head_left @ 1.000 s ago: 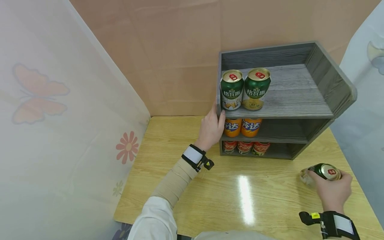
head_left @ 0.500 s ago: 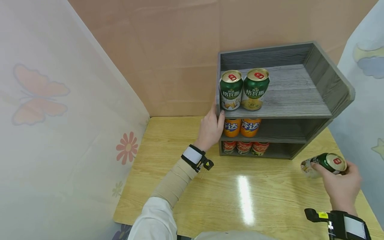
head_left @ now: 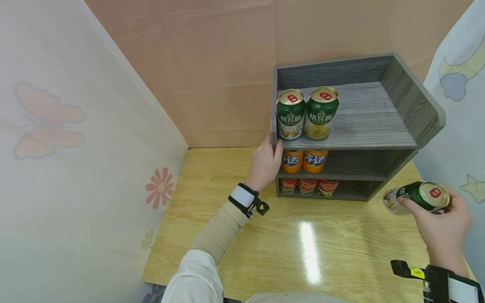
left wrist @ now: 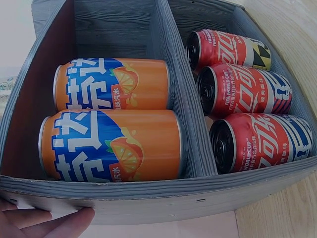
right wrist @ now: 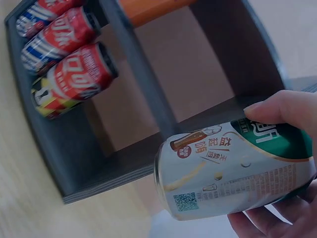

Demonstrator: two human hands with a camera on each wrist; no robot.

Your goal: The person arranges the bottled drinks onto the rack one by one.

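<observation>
My right hand (head_left: pixel 445 223) holds a green-and-white drink can (head_left: pixel 418 197), thumb on one side and fingers on the other. The can (right wrist: pixel 233 171) is tilted, its gold top towards me and its base towards the shelf unit. My left hand (head_left: pixel 263 164) touches the left side of the grey wooden shelf unit (head_left: pixel 373 113), fingers against the outer panel, thumb near the front edge. Two matching cans (head_left: pixel 305 113) stand on the top shelf at the left. Below them are two orange soda cans (left wrist: pixel 114 144), then three red cola cans (left wrist: pixel 247 94) at the bottom.
The unit stands on a light wood table (head_left: pixel 212 185) near a tan backdrop (head_left: pixel 227 92). Pale printed curtains border both sides, the right curtain (head_left: pixel 447 147) close behind my right hand. A bright reflection lies on the tabletop.
My right hand has moved rightward and up in the head view with the can, which now lies more tilted. My left hand stays against the unit.
</observation>
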